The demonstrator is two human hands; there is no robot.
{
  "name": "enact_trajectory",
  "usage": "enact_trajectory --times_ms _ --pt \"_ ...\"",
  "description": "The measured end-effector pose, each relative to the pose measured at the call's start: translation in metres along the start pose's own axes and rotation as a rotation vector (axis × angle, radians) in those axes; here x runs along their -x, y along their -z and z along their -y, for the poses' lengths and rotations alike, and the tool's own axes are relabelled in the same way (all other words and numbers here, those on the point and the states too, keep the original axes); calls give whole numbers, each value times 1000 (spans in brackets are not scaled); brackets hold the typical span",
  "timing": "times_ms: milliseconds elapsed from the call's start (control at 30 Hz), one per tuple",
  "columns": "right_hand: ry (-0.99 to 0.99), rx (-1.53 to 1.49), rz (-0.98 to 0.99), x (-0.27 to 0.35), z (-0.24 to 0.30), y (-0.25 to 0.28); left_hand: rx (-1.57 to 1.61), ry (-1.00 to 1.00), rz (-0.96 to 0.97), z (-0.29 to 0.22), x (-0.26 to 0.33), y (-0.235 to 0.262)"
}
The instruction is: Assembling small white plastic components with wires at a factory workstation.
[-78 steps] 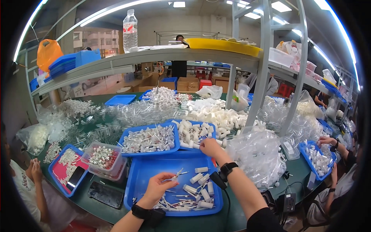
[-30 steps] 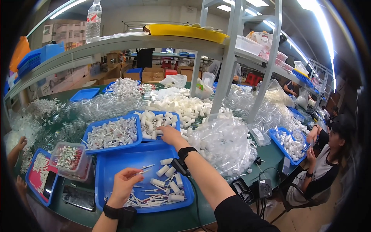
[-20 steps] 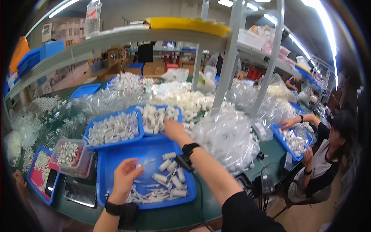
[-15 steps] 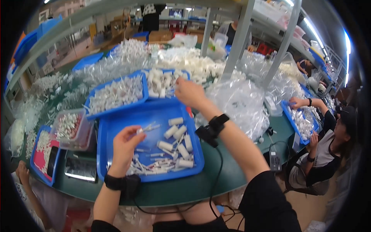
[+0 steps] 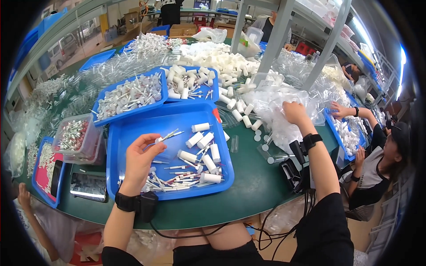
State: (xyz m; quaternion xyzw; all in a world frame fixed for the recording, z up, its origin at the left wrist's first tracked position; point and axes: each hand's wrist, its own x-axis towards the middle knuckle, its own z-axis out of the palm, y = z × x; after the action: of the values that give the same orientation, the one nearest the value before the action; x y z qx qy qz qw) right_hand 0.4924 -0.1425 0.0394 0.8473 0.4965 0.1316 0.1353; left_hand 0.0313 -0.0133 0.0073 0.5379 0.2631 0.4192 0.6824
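My left hand (image 5: 141, 160) is closed in a pinch over the big blue tray (image 5: 116, 153), on a few thin white sticks (image 5: 172, 134), one with a round white end. Below it in that tray lie more loose white sticks (image 5: 174, 185), some with reddish parts, and several white cylinders (image 5: 188, 156). My right hand (image 5: 296, 113) is off to the right, its fingers curled onto a crumpled clear plastic bag (image 5: 284, 135). Loose white cylinders (image 5: 246, 120) and clear tubes (image 5: 234, 144) lie on the green table between the tray and the bag.
Two smaller blue trays of white parts (image 5: 133, 97) stand behind the big tray. A clear tub of small parts (image 5: 74, 135), a phone (image 5: 88, 186) and a pink-lined tray (image 5: 41, 181) are at left. Metal posts (image 5: 273, 40) rise at the back. Another person (image 5: 377, 164) works at right.
My right hand has moved right, from the far small tray to the plastic bag. The bag is bunched up farther right, uncovering cylinders and tubes. My left hand keeps its pinch.
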Motion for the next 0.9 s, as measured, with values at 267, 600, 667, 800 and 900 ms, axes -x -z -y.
enact_trajectory --times_ms 267,600,667,800,900 --pt "-163 -120 -119 -1 -40 -43 -19 6 -5 -1 -1 1" --pt "-202 -101 -106 7 -22 -41 -25 16 9 0 -2 0" --pt "-189 -95 -191 9 -13 -45 -29 23 19 0 -2 -1" --pt "-214 -74 -189 5 1 -48 -49 28 8 -1 -1 -1" --pt "-205 -89 -207 7 4 -48 -42 26 13 0 -2 -3"
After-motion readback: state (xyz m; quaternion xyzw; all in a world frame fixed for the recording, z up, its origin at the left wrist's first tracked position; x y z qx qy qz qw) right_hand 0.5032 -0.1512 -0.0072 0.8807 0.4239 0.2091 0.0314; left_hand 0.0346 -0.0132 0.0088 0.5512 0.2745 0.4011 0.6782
